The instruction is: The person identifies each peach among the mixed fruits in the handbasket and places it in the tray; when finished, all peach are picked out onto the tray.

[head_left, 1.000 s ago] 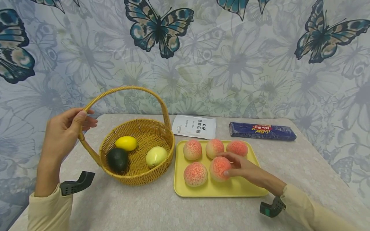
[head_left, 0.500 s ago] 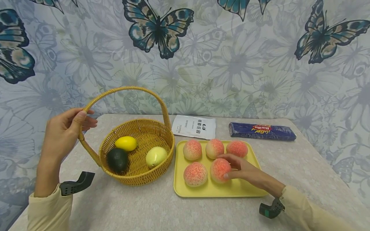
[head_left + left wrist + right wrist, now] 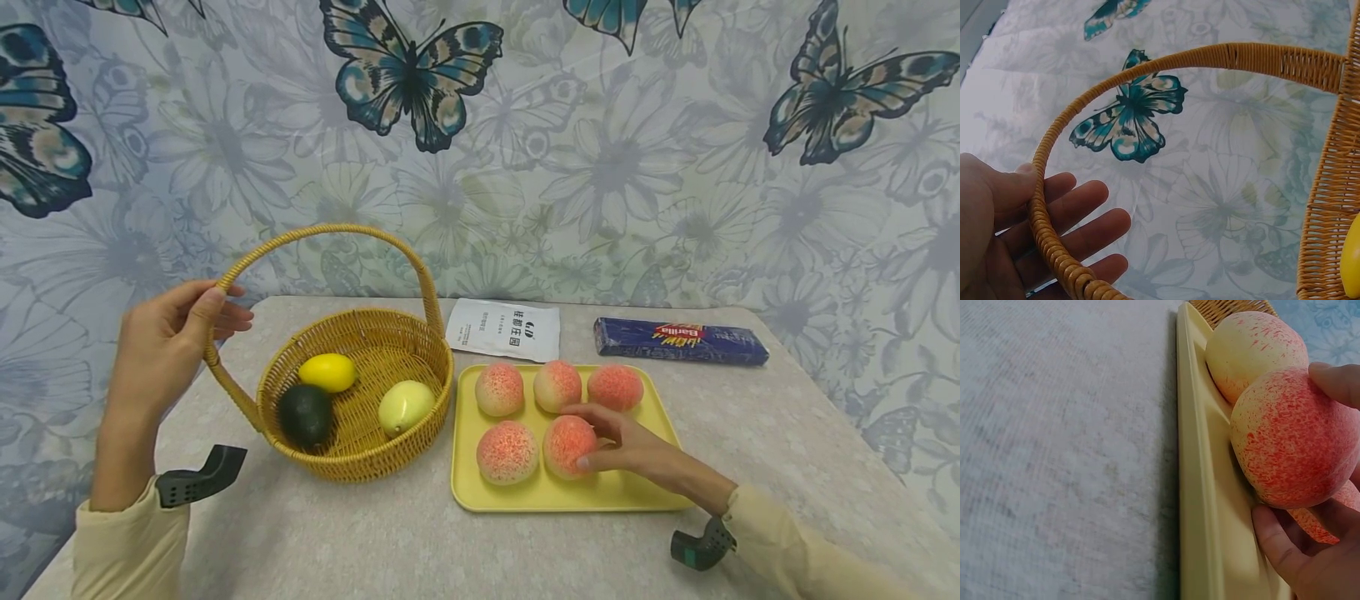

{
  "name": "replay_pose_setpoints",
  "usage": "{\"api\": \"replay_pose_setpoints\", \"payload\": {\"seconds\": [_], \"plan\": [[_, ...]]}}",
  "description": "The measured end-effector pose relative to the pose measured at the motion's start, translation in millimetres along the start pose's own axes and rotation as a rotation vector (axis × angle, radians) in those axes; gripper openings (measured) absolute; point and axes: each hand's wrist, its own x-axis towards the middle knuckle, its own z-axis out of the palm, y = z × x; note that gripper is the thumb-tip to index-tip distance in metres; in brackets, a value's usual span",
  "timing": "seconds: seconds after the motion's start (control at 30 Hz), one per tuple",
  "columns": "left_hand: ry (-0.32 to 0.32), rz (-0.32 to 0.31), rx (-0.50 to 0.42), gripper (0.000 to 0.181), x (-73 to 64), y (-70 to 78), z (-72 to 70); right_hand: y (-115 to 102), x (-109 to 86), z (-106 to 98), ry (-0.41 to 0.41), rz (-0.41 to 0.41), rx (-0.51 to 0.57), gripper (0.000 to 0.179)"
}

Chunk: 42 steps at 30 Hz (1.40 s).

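My left hand (image 3: 168, 342) holds the arched handle (image 3: 1054, 250) of a yellow wicker basket (image 3: 352, 462), the thumb on one side and the fingers on the other. In the basket lie a yellow lemon (image 3: 327, 372), a pale green-yellow fruit (image 3: 406, 407) and a dark green avocado (image 3: 305, 416). With thumb and fingertips my right hand (image 3: 633, 446) grips a pink-speckled peach (image 3: 1297, 437), low over the yellow tray (image 3: 577, 500). Beside it sits another peach (image 3: 507, 452), and a row of peaches (image 3: 557, 386) stands along the tray's back.
Behind the tray lie a white printed packet (image 3: 504, 329) and a blue Barilla box (image 3: 681, 342). A butterfly-patterned cloth (image 3: 600, 183) hangs just past the table's (image 3: 360, 542) back edge. The basket's right side stands close to the tray's left edge.
My right hand has come slightly down and toward me with the peach between its fingers. The left hand and the basket have stayed in place.
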Motion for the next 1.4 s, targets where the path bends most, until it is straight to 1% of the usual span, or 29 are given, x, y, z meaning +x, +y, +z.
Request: {"api": "replay_pose_setpoints", "payload": {"seconds": [0.17, 0.3, 0.43, 0.63, 0.77, 0.93, 1.07, 1.27, 1.4], "plan": [[0.000, 0.003, -0.003, 0.033, 0.4, 0.4, 0.3, 0.1, -0.9, 0.9, 0.006, -0.014, -0.032, 0.069], [0.000, 0.001, -0.001, 0.034, 0.5, 0.4, 0.9, 0.3, -2.1, 0.5, 0.001, -0.012, -0.024, 0.071], [0.000, -0.004, 0.001, 0.033, 1.0, -0.1, 1.9, 0.2, -3.3, 0.1, -0.008, 0.009, 0.002, 0.071], [-0.001, -0.004, -0.001, 0.030, 2.4, -2.1, 3.2, 0.2, -4.4, 0.0, -0.006, 0.022, 0.008, 0.069], [0.000, -0.001, -0.001, 0.031, 2.3, -2.5, 2.5, 0.1, -4.7, -0.1, 0.001, 0.006, 0.003, 0.065], [-0.004, -0.003, -0.006, 0.033, 1.8, -1.4, 1.4, 0.4, -4.1, -0.2, 0.007, -0.037, 0.002, 0.059], [-0.005, 0.001, -0.009, 0.033, 1.4, -1.0, 1.5, -0.6, -4.5, -0.1, 0.018, -0.050, 0.001, 0.056], [-0.009, -0.005, -0.003, 0.031, 2.2, -2.0, 1.7, -3.7, -6.2, -0.2, 0.047, -0.069, 0.016, 0.051], [-0.013, -0.012, 0.000, 0.030, 1.9, -2.0, 2.0, -4.6, -6.8, -1.2, 0.045, -0.098, 0.035, 0.048]]}}
